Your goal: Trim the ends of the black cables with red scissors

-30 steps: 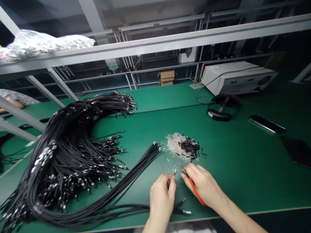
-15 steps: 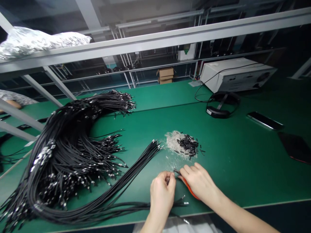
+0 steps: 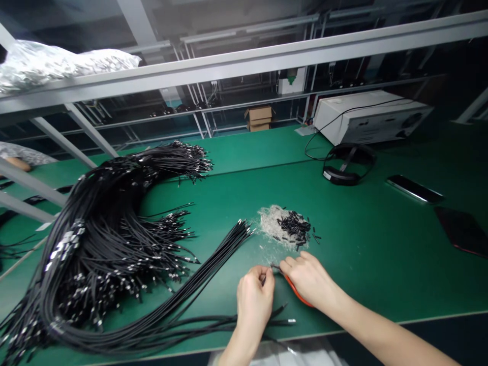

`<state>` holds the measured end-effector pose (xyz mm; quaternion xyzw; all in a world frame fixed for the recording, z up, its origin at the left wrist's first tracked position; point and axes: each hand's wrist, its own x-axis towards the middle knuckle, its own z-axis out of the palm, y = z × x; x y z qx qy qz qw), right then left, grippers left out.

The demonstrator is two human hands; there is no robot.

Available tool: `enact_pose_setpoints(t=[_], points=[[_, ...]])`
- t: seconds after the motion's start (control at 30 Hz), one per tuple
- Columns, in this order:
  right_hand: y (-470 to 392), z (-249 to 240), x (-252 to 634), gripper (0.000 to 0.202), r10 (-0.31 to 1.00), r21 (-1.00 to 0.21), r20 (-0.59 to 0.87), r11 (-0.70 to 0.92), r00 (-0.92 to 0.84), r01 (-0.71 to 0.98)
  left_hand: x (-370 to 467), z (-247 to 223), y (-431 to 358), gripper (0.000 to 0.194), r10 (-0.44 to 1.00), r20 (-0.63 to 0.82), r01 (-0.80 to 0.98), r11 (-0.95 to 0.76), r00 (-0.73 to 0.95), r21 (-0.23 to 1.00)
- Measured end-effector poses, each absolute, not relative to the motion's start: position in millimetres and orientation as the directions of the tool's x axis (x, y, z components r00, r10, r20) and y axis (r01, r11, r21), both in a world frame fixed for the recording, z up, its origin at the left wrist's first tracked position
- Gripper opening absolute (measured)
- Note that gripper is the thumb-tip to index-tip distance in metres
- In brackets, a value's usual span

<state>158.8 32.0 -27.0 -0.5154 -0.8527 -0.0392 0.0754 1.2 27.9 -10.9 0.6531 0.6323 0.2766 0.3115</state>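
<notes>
Leftward moved the right hand (image 3: 305,277), fingers round an orange-handled tool (image 3: 298,293); the left hand (image 3: 253,297) pinched a cable (image 3: 264,280) mostly hidden from me. Dim racks (image 3: 229,109) stood beyond the green worktop (image 3: 213,203).

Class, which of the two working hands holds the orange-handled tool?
The right hand: an orange handle sticks out beneath it; the left hand shows none.
</notes>
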Motion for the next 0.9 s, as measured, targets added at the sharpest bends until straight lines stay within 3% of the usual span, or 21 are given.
enact_pose_setpoints(t=[0.27,0.37,0.43,0.5,0.6,0.73,0.9], points=[[44,-17,171,0.020,0.893,-0.170,0.140,0.446,-0.427,0.879,0,-12,33,0.033,0.997,-0.051,0.601,0.003,0.063,0.799],[46,-16,172,0.022,0.956,-0.507,0.152,0.293,-0.250,0.811,-2,-7,32,0.034,0.993,-0.078,0.523,0.017,0.094,0.852],[43,-17,166,0.026,0.987,-0.790,0.056,0.134,-0.148,0.599,-2,-4,29,0.033,0.990,-0.087,0.432,0.032,0.107,0.901],[38,-19,156,0.033,0.988,-0.951,-0.069,-0.024,-0.135,0.308,-3,-2,27,0.032,0.988,-0.093,0.346,0.044,0.124,0.937],[28,-19,145,0.035,0.983,-0.993,-0.120,-0.117,-0.138,0.032,-7,2,26,0.033,0.970,-0.159,0.248,0.111,0.182,0.962],[22,-13,147,0.034,0.974,-0.992,-0.091,-0.107,-0.210,-0.064,-17,10,28,0.038,0.873,-0.331,0.157,0.293,0.358,0.943],[24,-3,157,0.034,0.909,-0.970,-0.076,-0.162,-0.409,-0.179,-23,24,25,0.036,0.767,-0.371,0.006,0.432,0.523,0.902]])
